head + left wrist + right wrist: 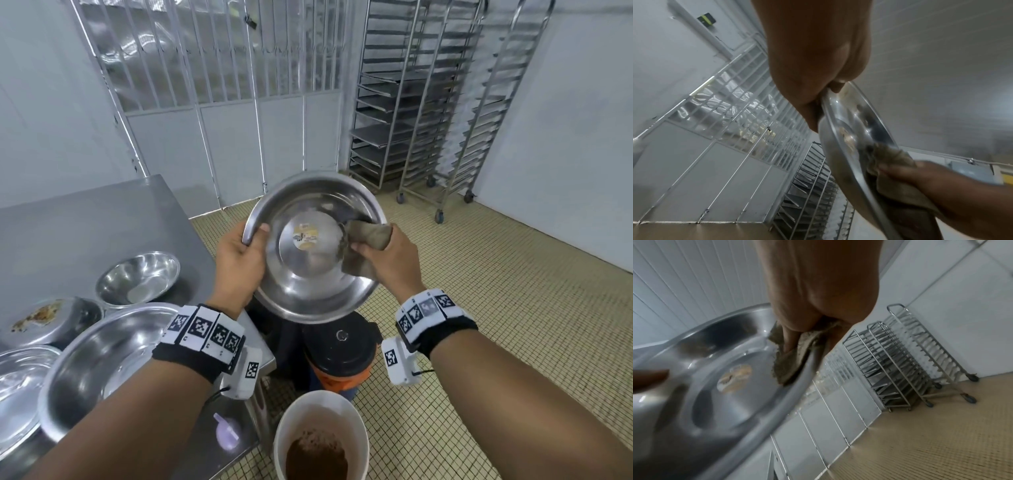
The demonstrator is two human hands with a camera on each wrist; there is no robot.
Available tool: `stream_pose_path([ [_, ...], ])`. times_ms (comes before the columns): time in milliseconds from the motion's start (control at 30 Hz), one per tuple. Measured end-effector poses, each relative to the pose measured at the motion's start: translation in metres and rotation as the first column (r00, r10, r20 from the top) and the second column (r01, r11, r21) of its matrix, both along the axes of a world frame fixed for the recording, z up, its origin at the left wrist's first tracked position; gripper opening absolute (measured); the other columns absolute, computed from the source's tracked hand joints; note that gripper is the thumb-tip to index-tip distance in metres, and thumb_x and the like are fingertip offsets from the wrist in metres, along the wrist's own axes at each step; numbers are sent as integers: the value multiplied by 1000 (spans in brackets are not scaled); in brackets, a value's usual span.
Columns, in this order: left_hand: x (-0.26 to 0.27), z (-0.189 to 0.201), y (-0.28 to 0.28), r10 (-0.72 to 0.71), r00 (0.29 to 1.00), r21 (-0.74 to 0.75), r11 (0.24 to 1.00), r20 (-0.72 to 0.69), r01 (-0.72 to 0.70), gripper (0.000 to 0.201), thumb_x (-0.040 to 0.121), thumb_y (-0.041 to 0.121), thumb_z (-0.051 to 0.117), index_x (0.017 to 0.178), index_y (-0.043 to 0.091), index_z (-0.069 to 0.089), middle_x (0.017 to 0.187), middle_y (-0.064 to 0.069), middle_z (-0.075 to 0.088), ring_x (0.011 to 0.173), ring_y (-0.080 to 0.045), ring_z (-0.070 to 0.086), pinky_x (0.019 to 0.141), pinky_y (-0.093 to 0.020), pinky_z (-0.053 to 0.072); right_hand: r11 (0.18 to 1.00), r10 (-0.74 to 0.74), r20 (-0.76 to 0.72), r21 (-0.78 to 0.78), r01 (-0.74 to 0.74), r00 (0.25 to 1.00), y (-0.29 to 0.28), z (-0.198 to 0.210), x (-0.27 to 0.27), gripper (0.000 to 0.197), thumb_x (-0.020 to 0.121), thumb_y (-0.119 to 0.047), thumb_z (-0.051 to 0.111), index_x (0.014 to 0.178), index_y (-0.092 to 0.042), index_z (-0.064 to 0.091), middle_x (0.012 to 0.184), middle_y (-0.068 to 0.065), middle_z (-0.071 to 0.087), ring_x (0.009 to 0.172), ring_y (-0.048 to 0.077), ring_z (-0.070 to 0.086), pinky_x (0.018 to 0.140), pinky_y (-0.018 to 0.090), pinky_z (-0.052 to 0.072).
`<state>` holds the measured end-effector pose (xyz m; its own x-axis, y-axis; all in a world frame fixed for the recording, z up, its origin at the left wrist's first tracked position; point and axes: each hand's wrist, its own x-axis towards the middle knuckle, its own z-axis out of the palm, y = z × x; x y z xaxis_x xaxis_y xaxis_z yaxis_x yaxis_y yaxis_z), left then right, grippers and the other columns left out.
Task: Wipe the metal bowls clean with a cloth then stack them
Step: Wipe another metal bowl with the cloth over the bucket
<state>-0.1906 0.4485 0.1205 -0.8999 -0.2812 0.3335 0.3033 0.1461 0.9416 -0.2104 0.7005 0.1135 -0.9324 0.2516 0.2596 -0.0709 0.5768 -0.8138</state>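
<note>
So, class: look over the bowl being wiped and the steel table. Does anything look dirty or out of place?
Yes. The held bowl has a worn round sticker in its bottom, beside the cloth. On the steel table, one overturned bowl carries crusty brown residue, so it looks unwiped.

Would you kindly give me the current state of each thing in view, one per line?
Held bowl: lifted, tilted, round label inside.
Cloth: bunched, pressed on the bowl's right inner wall.
Left hand: grips the bowl's rim.
Right hand: holds the cloth.
Small bowl: upright on the table.
Dirty bowl: upside down, brown residue.
Bucket: open, brown powder inside.
</note>
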Motion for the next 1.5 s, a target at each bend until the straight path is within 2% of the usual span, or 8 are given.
stream_pose_path([
  [133,-1,-9,-3,-99,995,-202,975,-21,93,18,105,23,60,97,12,71,77,-16,68,66,-24,61,62,-43,53,1000,0,-7,18,0,1000,2,4,-4,35,82,-27,84,98,-16,55,83,-16,55,73,-6,50,56,-1,39],
  [400,-1,-2,3,0,1000,122,993,-23,3,20,103,12,60,92,22,73,75,8,71,70,-9,64,65,-26,53,996,-55,-43,-79,52,998,-1,-10,-9,39,78,-39,85,103,-21,62,98,-10,65,90,12,62,75,21,45],
  [633,-4,0,-10,-113,994,-127,985,5,113,19,99,6,62,97,24,68,88,2,69,73,-2,64,67,-21,52,996,71,-86,57,-66,994,12,24,-11,25,81,-22,83,92,-22,60,86,-16,60,79,-5,54,61,1,40],
  [767,-18,9,-20,-296,953,-300,905,62,301,30,94,23,64,122,32,70,108,10,76,101,-11,72,85,-32,58,957,212,-113,223,-183,971,9,34,-14,24,78,-9,78,85,-27,62,77,-16,62,72,-5,55,59,8,39],
  [900,-23,15,-16,-354,933,-438,831,60,343,17,101,14,61,101,24,74,79,7,70,71,-12,64,68,-29,50,932,259,-110,289,-219,960,3,28,-17,23,76,-10,75,84,-28,63,76,-12,65,70,0,58,59,20,42],
  [1067,-21,6,-18,-373,910,-347,842,180,414,13,101,17,66,91,16,74,71,-3,68,65,-16,61,64,-29,48,936,265,-92,263,-233,960,3,17,-10,20,78,-8,75,86,-23,65,77,-15,63,72,-3,57,59,6,41],
  [1300,-18,1,-14,-170,983,-42,984,72,173,21,103,21,64,93,5,73,72,-11,67,65,-22,60,61,-36,50,992,100,10,71,-100,995,12,2,-4,33,80,-28,85,100,-24,59,88,-18,58,80,-6,54,61,9,42],
  [1500,-7,11,-3,-236,971,-335,912,44,237,16,104,19,62,92,15,72,56,7,56,51,-8,47,47,-28,41,989,70,-2,131,-70,998,14,13,-13,28,82,-30,84,97,-18,63,85,-14,62,80,2,60,56,9,38],
])
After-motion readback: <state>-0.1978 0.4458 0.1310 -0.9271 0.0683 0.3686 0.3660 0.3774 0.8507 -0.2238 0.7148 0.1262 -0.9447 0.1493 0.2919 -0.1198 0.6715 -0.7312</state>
